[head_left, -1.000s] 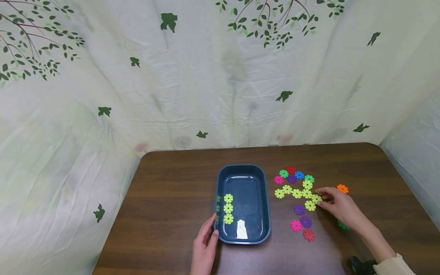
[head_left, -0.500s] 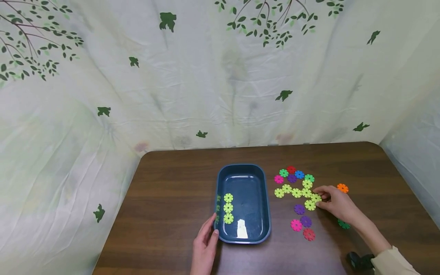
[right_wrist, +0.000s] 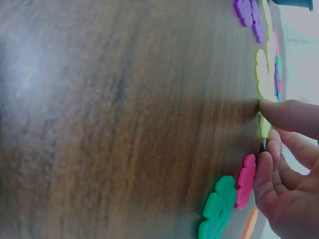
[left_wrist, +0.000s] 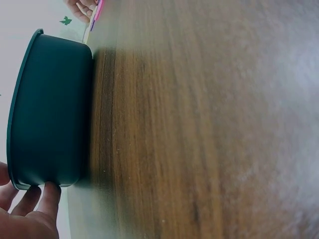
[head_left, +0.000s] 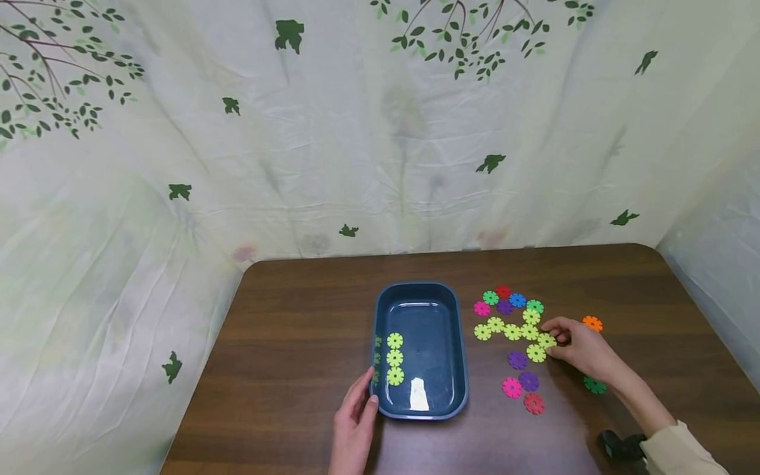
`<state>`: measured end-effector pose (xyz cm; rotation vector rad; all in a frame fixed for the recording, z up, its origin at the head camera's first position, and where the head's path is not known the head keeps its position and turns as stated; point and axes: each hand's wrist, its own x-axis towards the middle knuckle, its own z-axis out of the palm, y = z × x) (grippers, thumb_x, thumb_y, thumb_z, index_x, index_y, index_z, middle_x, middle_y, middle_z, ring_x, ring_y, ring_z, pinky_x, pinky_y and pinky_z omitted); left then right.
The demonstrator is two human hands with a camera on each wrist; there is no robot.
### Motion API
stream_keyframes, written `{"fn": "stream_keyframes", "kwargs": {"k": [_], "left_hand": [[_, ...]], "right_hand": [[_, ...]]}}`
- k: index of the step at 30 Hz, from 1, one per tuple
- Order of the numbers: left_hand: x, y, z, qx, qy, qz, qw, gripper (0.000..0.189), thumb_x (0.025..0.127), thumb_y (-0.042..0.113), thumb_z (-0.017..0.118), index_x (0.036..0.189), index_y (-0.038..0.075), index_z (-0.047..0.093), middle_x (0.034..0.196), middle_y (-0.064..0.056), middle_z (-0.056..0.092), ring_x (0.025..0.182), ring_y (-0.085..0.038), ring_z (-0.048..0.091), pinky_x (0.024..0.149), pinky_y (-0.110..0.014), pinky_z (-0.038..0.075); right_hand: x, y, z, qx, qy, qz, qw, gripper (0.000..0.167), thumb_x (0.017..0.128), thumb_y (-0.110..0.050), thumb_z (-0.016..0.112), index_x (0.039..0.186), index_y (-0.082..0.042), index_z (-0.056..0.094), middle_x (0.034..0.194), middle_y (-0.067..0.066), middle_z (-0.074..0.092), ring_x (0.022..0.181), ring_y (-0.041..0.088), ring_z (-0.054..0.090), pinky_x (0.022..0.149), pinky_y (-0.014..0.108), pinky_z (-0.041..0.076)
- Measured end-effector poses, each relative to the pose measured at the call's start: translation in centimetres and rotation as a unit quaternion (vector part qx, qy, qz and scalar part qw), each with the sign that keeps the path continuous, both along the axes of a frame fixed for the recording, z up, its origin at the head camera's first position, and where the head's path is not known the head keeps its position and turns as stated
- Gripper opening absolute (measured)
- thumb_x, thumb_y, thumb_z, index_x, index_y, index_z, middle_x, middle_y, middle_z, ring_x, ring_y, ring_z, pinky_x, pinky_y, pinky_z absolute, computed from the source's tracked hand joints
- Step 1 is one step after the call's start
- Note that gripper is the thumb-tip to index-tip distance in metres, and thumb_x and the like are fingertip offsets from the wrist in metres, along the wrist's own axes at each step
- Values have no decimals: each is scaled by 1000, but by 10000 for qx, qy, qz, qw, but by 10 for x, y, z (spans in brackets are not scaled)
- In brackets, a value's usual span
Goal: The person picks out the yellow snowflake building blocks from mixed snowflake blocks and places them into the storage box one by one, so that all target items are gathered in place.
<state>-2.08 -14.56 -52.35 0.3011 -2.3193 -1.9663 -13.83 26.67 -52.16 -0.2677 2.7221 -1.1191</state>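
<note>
Three yellow-green flower-shaped plastic discs lie in a row inside the blue tray, near its left wall. My left hand grips the tray's near left side, and in the left wrist view its fingers touch the outer wall under the rim. To the right of the tray, several yellow-green discs lie in a branching group. At that group's right end my right hand pinches a yellow-green disc between thumb and fingers. The right wrist view shows the thumb against its edge, low over the tabletop.
Behind the yellow-green group sit several other discs, including a blue one. Purple, pink and red discs lie in front. Orange and green discs flank my right forearm. A pink disc shows beside the hand.
My right hand and forearm have shifted very slightly left, with the fingers staying at the same yellow-green disc. The left hand, tray and other discs keep their places.
</note>
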Motion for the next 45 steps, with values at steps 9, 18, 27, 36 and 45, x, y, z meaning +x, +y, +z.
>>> {"fn": "stream_keyframes", "kwargs": {"k": [9, 18, 27, 36, 45], "left_hand": [[-1, 1, -1, 74, 11, 1, 10000, 46, 94, -5, 56, 138, 11, 57, 142, -7, 52, 135, -22, 43, 104, -15, 33], [0, 1, -1, 64, 20, 21, 10000, 47, 95, -4, 56, 138, 13, 58, 142, -8, 52, 135, -24, 43, 104, -15, 33], [0, 2, -2, 25, 35, 65, 10000, 47, 94, -5, 56, 137, 13, 58, 141, -7, 53, 134, -22, 44, 104, -14, 33], [0, 1, -1, 46, 28, 61, 10000, 47, 94, -7, 56, 137, 10, 58, 140, -7, 53, 134, -21, 44, 104, -14, 33], [0, 1, 2, -1, -106, 31, 9999, 46, 95, -4, 56, 138, 13, 58, 141, -7, 52, 135, -24, 43, 110, -30, 33]], "right_hand": [[0, 1, 1, 123, 100, 10, 9999, 34, 84, -5, 75, 116, 1, 66, 104, 8, 64, 89, 22, 55, 70, 28, 51], [1, 1, 1, -5, 8, -39, 10000, 36, 83, -5, 75, 116, 2, 63, 101, 7, 61, 89, 23, 53, 69, 26, 50], [1, 1, 2, 143, 53, -10, 9999, 35, 83, -6, 75, 116, 2, 66, 100, 6, 61, 88, 21, 53, 69, 27, 50], [1, 1, 1, 209, 152, 6, 9997, 29, 83, -6, 75, 111, 0, 67, 101, 7, 61, 90, 22, 54, 71, 30, 51], [3, 0, 3, 331, 252, -104, 9991, 29, 82, -7, 78, 109, -4, 67, 98, 6, 63, 84, 21, 54, 64, 29, 49]]}}
